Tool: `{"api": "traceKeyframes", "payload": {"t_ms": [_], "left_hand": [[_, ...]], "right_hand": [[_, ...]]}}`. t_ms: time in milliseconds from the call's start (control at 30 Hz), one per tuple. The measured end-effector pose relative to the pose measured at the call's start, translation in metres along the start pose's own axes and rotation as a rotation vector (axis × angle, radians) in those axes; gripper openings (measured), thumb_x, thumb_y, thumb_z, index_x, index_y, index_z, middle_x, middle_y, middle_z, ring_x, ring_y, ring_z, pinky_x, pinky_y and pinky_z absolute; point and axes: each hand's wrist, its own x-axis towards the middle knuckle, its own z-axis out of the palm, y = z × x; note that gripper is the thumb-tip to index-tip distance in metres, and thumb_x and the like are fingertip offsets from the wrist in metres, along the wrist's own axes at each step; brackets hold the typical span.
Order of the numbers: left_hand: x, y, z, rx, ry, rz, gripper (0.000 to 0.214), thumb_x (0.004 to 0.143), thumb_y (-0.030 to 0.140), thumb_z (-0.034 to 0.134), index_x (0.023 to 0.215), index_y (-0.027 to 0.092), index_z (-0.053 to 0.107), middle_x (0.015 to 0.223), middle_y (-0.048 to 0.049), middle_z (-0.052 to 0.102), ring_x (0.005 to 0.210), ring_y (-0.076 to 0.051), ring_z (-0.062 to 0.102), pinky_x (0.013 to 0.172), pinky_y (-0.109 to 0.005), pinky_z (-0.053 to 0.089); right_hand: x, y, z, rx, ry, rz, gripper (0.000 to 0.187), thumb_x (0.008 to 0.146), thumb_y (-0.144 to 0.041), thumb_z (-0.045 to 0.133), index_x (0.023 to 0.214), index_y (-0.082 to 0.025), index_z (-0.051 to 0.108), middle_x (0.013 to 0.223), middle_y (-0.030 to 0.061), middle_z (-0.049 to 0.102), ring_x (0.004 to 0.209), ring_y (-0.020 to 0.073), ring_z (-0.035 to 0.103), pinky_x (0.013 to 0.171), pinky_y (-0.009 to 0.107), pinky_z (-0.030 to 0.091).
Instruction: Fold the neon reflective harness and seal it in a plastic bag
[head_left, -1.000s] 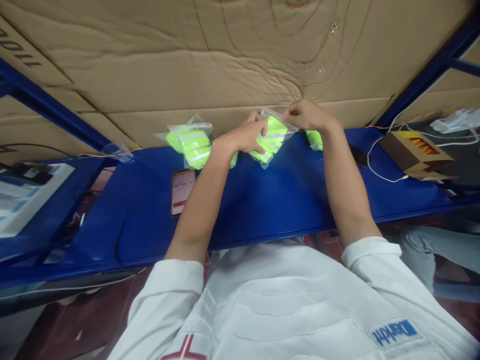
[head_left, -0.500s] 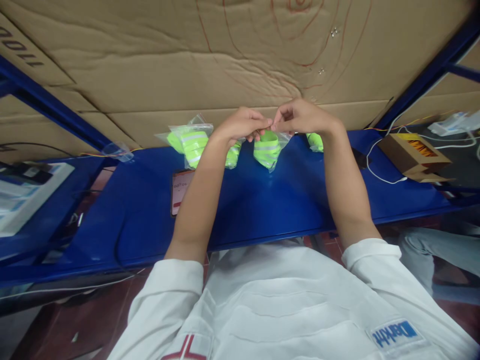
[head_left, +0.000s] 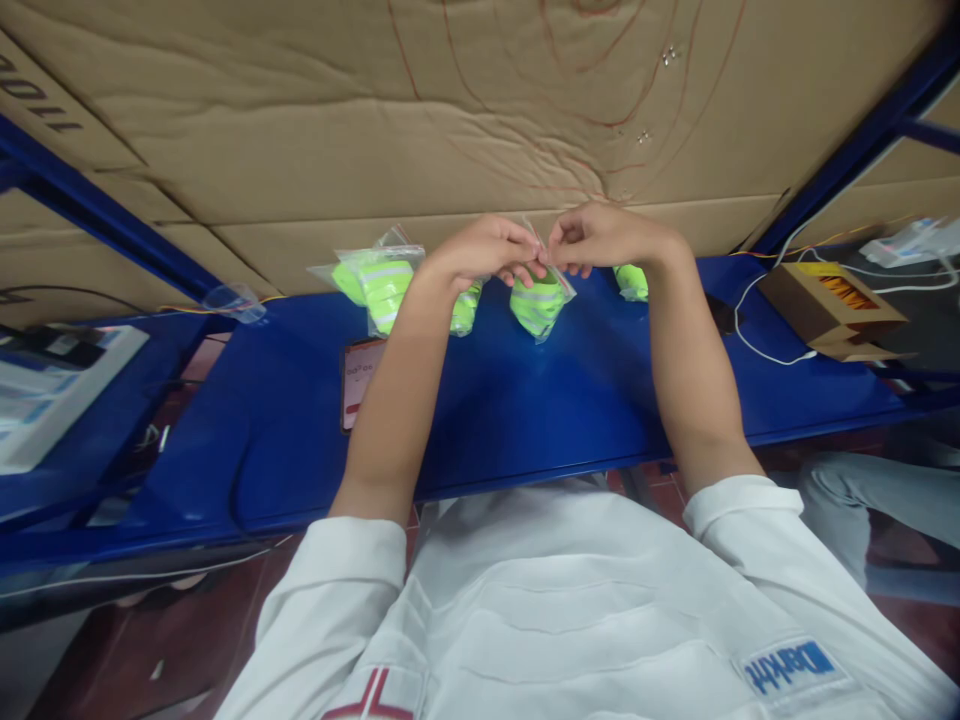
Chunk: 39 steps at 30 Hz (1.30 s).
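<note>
My left hand (head_left: 480,252) and my right hand (head_left: 600,236) meet at the far middle of the blue shelf (head_left: 525,400). Both pinch the top edge of a clear plastic bag (head_left: 538,303) that holds a folded neon-green band with grey reflective stripes. The bag hangs upright just below my fingertips. A pile of filled bags (head_left: 379,282) with the same green bands lies to the left of my left wrist. One more green band (head_left: 631,282) lies behind my right wrist, partly hidden.
A phone (head_left: 358,380) with a lit screen lies on the shelf beside my left forearm. A cardboard wall (head_left: 420,120) closes the back. A small brown box (head_left: 829,305) and white cables sit at the right. An empty clear bag (head_left: 234,300) lies at the far left.
The bag went from tilted and held at its sides to hanging upright. Both my hands came together on its top edge and have dropped slightly since half a second ago.
</note>
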Motion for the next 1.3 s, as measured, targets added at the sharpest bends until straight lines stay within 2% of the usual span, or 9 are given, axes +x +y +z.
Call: {"api": "traceKeyframes", "payload": {"t_ms": [200, 300, 467, 600, 767, 900, 1000, 1100, 1300], "left_hand": [[0.003, 0.004, 0.006, 0.01, 0.032, -0.007, 0.014, 0.1, 0.01, 0.062, 0.092, 0.015, 0.073, 0.086, -0.005, 0.077, 0.076, -0.014, 0.073, 0.07, -0.026, 0.051], [0.004, 0.006, 0.01, 0.057, 0.068, -0.013, 0.016, 0.098, 0.008, 0.059, 0.087, 0.016, 0.068, 0.076, -0.0018, 0.068, 0.071, -0.013, 0.067, 0.073, -0.028, 0.051], [0.004, 0.009, 0.011, 0.143, 0.148, -0.037, 0.016, 0.094, 0.012, 0.058, 0.08, 0.018, 0.063, 0.066, 0.0004, 0.052, 0.068, -0.016, 0.062, 0.074, -0.031, 0.048], [0.008, 0.004, 0.008, 0.185, 0.176, -0.064, 0.011, 0.092, 0.017, 0.06, 0.081, 0.019, 0.064, 0.065, -0.0002, 0.05, 0.074, -0.02, 0.065, 0.077, -0.035, 0.049], [0.018, -0.005, 0.009, 0.208, 0.192, -0.041, 0.009, 0.092, 0.025, 0.067, 0.085, 0.019, 0.067, 0.068, -0.0004, 0.05, 0.078, -0.021, 0.066, 0.079, -0.035, 0.049], [0.015, -0.003, 0.007, 0.147, 0.213, -0.069, 0.011, 0.09, 0.019, 0.063, 0.08, 0.019, 0.062, 0.067, 0.0006, 0.047, 0.074, -0.018, 0.062, 0.078, -0.034, 0.046], [0.008, 0.001, 0.002, 0.108, 0.22, -0.086, 0.018, 0.092, 0.016, 0.059, 0.074, 0.019, 0.059, 0.066, 0.0012, 0.045, 0.07, -0.016, 0.06, 0.075, -0.034, 0.044], [0.003, 0.005, -0.001, 0.11, 0.191, -0.103, 0.027, 0.097, 0.015, 0.062, 0.07, 0.019, 0.061, 0.062, 0.001, 0.046, 0.072, -0.017, 0.061, 0.077, -0.036, 0.046], [-0.002, 0.009, 0.0, 0.075, 0.163, -0.075, 0.026, 0.101, 0.014, 0.066, 0.075, 0.018, 0.066, 0.067, 0.0004, 0.054, 0.068, -0.015, 0.06, 0.075, -0.036, 0.049]], "right_hand": [[0.0, -0.006, 0.003, -0.002, 0.019, -0.015, 0.014, 0.103, -0.031, 0.073, 0.095, -0.02, 0.076, 0.089, 0.0063, 0.079, 0.081, 0.0229, 0.074, 0.076, 0.034, 0.063], [0.0, -0.012, 0.007, -0.047, 0.064, -0.015, 0.016, 0.103, -0.026, 0.07, 0.089, -0.019, 0.071, 0.083, 0.0065, 0.077, 0.075, 0.0222, 0.073, 0.071, 0.033, 0.06], [0.002, -0.022, 0.009, -0.091, 0.094, 0.018, 0.021, 0.104, -0.028, 0.072, 0.084, -0.021, 0.068, 0.083, 0.0066, 0.077, 0.078, 0.024, 0.076, 0.071, 0.033, 0.06], [0.004, -0.026, 0.009, -0.163, 0.126, 0.01, 0.016, 0.102, -0.033, 0.071, 0.093, -0.021, 0.076, 0.082, 0.0074, 0.078, 0.083, 0.0284, 0.077, 0.076, 0.038, 0.063], [0.008, -0.027, 0.012, -0.293, 0.168, 0.006, 0.022, 0.1, -0.042, 0.072, 0.087, -0.025, 0.077, 0.082, 0.011, 0.078, 0.091, 0.0356, 0.078, 0.084, 0.045, 0.064], [0.011, -0.012, 0.004, -0.319, 0.255, 0.097, 0.013, 0.101, -0.034, 0.072, 0.097, -0.023, 0.079, 0.086, 0.0131, 0.08, 0.098, 0.0378, 0.079, 0.092, 0.047, 0.065], [0.008, 0.013, -0.009, -0.275, 0.286, 0.177, 0.01, 0.101, -0.025, 0.07, 0.102, -0.019, 0.078, 0.084, 0.0145, 0.079, 0.088, 0.0363, 0.08, 0.082, 0.046, 0.066], [0.002, 0.029, -0.02, -0.253, 0.289, 0.169, 0.01, 0.102, -0.021, 0.067, 0.105, -0.019, 0.076, 0.088, 0.0119, 0.079, 0.082, 0.0303, 0.079, 0.074, 0.04, 0.065], [0.0, 0.01, -0.018, -0.306, 0.316, 0.004, 0.013, 0.1, -0.024, 0.078, 0.113, -0.021, 0.08, 0.12, 0.0115, 0.081, 0.111, 0.0302, 0.076, 0.097, 0.04, 0.062]]}}
